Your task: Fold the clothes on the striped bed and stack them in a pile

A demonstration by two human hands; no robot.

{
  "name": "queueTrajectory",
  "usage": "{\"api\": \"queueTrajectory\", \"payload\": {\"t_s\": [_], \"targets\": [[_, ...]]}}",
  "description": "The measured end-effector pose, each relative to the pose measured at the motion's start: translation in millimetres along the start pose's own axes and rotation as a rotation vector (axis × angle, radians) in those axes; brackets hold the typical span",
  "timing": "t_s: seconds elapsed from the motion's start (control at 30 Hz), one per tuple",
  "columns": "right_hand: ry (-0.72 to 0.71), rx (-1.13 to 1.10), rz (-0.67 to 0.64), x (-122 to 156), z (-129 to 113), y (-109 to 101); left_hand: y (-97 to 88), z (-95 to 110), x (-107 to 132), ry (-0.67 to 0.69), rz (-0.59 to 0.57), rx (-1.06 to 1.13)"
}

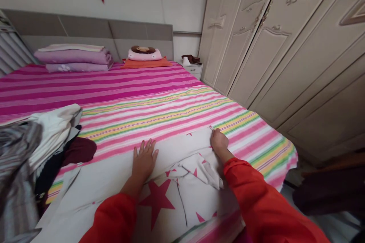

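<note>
A white garment with red stars point(171, 193) lies spread on the near part of a bed with a pink striped sheet point(137, 98). My left hand point(145, 158) rests flat on the white cloth with its fingers spread. My right hand point(219, 141) is closed on the garment's far right edge, pinching the cloth there. Both arms wear red sleeves.
A heap of mixed clothes point(37, 148) sits on the bed's left side. Folded purple bedding point(72, 59) and an orange pillow with a small toy cushion point(145, 57) lie by the headboard. A cream wardrobe point(285, 45) lines the right wall; a nightstand point(193, 69) stands beside it.
</note>
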State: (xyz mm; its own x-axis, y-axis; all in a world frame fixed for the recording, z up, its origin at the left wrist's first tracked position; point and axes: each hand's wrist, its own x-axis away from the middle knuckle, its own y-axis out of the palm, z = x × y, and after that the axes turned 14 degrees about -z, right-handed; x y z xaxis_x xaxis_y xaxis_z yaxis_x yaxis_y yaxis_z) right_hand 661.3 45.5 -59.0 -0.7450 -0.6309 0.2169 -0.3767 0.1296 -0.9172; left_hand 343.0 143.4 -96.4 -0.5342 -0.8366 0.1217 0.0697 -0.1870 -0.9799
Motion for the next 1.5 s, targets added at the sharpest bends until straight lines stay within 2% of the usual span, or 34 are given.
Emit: {"api": "queueTrajectory", "payload": {"t_s": [0.07,0.13,0.2,0.27,0.3,0.33,0.37,0.43,0.53,0.63,0.7,0.77,0.83,0.93,1.03,1.13,1.2,1.33,1.43,1.5], "targets": [[-0.041,0.031,0.034,9,-7,2,-0.7,5,1,-0.032,-0.013,0.010],[-0.203,0.077,0.063,26,-23,12,-0.2,16,2,-0.057,-0.004,0.037],[-0.546,0.145,-0.008,46,-40,28,2.9,31,3,-0.006,0.016,0.050],[-0.892,0.217,-0.171,61,-51,45,7.4,43,6,0.104,0.024,0.045],[-0.981,0.244,-0.244,64,-52,52,9.2,46,8,0.143,0.021,0.040],[-0.990,0.262,-0.285,64,-51,56,10.2,46,9,0.158,0.018,0.037],[-0.940,0.275,-0.293,60,-46,57,10.3,41,11,0.151,0.019,0.035],[-0.755,0.284,-0.235,42,-31,54,6.9,18,17,0.088,0.028,0.026],[-0.573,0.257,-0.147,8,-3,43,-3.7,-43,36,-0.083,0.052,0.002],[-0.519,0.188,-0.095,-11,15,35,-12.3,-115,65,-0.298,0.096,0.011],[-0.515,0.110,-0.103,-14,20,30,-14.2,-158,82,-0.371,0.119,0.041],[-0.506,0.051,-0.126,-12,22,24,-15.0,-191,91,-0.438,0.126,0.075],[-0.497,-0.014,-0.129,-4,27,18,-17.7,-211,93,-0.483,0.100,0.104],[-0.523,-0.148,-0.078,29,44,11,-26.9,-218,91,-0.491,0.062,0.123],[-0.673,-0.249,-0.056,83,73,11,-39.4,-210,86,-0.459,0.119,0.096],[-0.884,-0.208,-0.096,132,94,15,-53.8,-199,81,-0.402,0.092,0.055],[-0.920,-0.139,-0.134,149,99,17,-64.7,-197,76,-0.419,0.012,0.060],[-0.825,-0.177,-0.225,146,89,13,-83.8,-206,71,-0.415,-0.070,0.112],[-0.763,-0.331,-0.361,135,78,9,-90.4,-216,73,-0.490,-0.026,0.306],[-0.712,-0.474,-0.449,129,73,9,-91.3,-219,75,-0.505,0.087,0.521]]}}
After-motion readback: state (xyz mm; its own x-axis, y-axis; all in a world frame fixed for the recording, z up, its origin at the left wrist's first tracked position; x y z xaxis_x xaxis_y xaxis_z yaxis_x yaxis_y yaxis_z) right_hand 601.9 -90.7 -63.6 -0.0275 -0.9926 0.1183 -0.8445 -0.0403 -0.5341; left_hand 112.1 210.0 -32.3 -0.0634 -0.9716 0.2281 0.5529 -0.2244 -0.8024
